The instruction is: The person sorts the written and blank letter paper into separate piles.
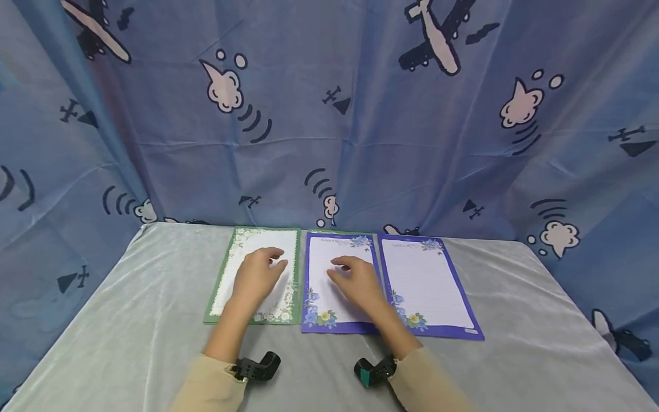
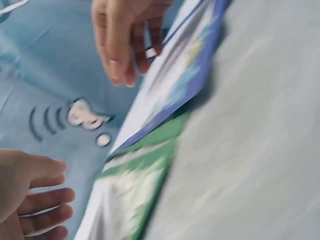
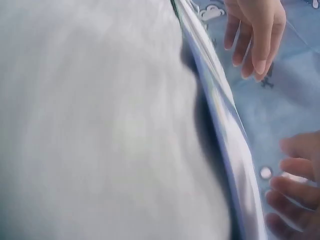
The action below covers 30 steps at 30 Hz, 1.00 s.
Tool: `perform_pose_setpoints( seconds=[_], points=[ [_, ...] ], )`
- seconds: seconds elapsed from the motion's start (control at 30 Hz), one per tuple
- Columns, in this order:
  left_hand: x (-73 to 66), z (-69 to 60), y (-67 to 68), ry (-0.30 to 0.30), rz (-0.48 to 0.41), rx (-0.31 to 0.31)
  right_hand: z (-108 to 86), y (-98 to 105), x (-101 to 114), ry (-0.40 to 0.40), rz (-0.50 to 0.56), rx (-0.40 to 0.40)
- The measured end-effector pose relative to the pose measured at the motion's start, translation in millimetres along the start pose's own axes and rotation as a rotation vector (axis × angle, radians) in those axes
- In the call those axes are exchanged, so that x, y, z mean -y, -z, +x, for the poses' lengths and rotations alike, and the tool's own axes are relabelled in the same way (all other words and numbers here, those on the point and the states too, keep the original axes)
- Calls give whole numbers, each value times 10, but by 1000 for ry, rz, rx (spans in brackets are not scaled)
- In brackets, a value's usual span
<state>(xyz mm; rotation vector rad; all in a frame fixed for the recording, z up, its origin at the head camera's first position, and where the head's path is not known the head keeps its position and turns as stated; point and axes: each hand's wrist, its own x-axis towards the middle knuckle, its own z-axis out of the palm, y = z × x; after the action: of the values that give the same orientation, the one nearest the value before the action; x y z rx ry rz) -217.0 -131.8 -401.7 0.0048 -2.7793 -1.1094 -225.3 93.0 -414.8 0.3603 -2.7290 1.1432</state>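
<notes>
Three bordered sheets of paper lie side by side on the cloth-covered table. The left one is a green-bordered sheet [image 1: 278, 286] with pale flowers. Beside it is a purple-bordered sheet [image 1: 345, 317] with blue and yellow flowers, and to its right a second purple-bordered sheet [image 1: 427, 280] of the same design. My left hand [image 1: 257, 274] hovers over the green-bordered sheet, fingers relaxed and holding nothing. Above the middle sheet is my right hand [image 1: 357, 280], also free of any object, its fingers loosely bent. Both hands appear apart from the paper in the wrist views.
A green edge [image 1: 334, 232] shows behind the top of the middle sheet. The pale cloth on the table [image 1: 515, 297] extends around the papers. A blue patterned curtain [image 1: 329, 114] hangs behind and along the sides. Each wrist wears a black camera band [image 1: 257, 368].
</notes>
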Motion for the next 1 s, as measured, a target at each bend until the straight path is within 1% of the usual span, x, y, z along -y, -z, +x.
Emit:
perform_pose_setpoints(
  seconds=[0.13, 0.2, 0.27, 0.4, 0.5, 0.57, 0.7, 0.8, 0.9, 1.0],
  points=[
    [-81, -48, -183, -50, -15, 16, -67, 194, -157, -20, -33, -12],
    [-103, -67, -264, -62, -29, 28, -111, 278, -236, -30, -48, -30],
    [-113, -78, -337, -65, -38, 34, -151, 334, -327, -35, -54, -64],
    [-108, -86, -439, -85, -39, 12, -211, 365, -495, -58, -30, -160],
    [-101, -81, -482, -106, -28, -16, -216, 339, -603, -72, -10, -216],
    [-88, -80, -497, -110, -15, -21, -209, 312, -652, -71, -15, -234],
    [-53, -85, -519, -120, 47, -7, -200, 270, -696, -81, -53, -220],
    [-37, -88, -538, -146, 83, 6, -208, 257, -707, -93, -84, -194],
    [-37, -90, -555, -171, 91, 4, -224, 253, -716, -92, -104, -186],
    [-52, -91, -559, -174, 80, -2, -234, 250, -721, -80, -116, -190]
  ],
)
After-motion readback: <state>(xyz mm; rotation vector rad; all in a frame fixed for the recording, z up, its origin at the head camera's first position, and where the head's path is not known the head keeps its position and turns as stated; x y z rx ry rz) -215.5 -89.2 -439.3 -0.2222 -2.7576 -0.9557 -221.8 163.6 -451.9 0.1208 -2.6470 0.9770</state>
